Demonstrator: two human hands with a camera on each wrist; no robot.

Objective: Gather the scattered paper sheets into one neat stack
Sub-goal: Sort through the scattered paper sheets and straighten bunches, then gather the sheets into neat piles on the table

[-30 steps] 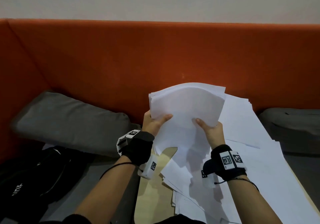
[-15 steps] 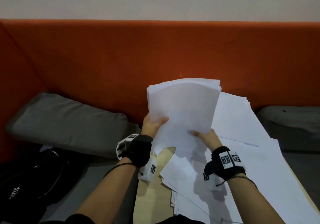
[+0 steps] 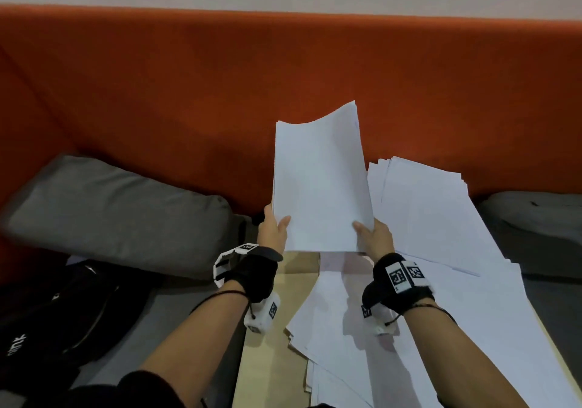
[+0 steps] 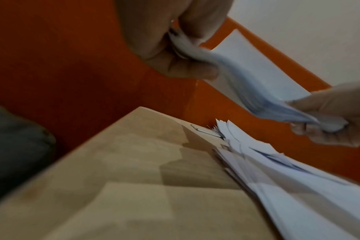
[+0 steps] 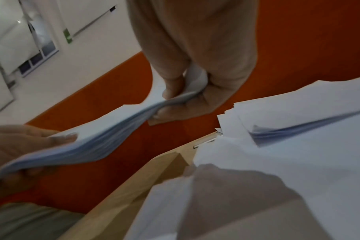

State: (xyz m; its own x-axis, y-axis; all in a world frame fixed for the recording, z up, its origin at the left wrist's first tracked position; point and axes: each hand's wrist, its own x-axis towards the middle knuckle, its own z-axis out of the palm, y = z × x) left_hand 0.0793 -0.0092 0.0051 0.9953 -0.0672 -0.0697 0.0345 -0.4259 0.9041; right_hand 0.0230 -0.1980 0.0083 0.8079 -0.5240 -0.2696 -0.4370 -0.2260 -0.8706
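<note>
Orange sofa back (image 3: pixel 157 99) fills the upper frame. At centre, your left hand (image 3: pixel 273 228) and right hand (image 3: pixel 374 237) each pinch a lower corner of the paper bundle (image 3: pixel 318 181), thumb in front, likely to square its edges. Loose sheets (image 3: pixel 441 250) sprawl lower right on the table (image 3: pixel 267 360).

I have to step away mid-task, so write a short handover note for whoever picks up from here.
Left hand grips the lower left corner of the held bundle; right hand grips its lower right corner. The bundle is upright above the wooden table, edges roughly squared.
Done: part of the paper collected.
Left: loose sheets are fanned across the table's right side; gather them, add the bundle, square into one stack.
</note>
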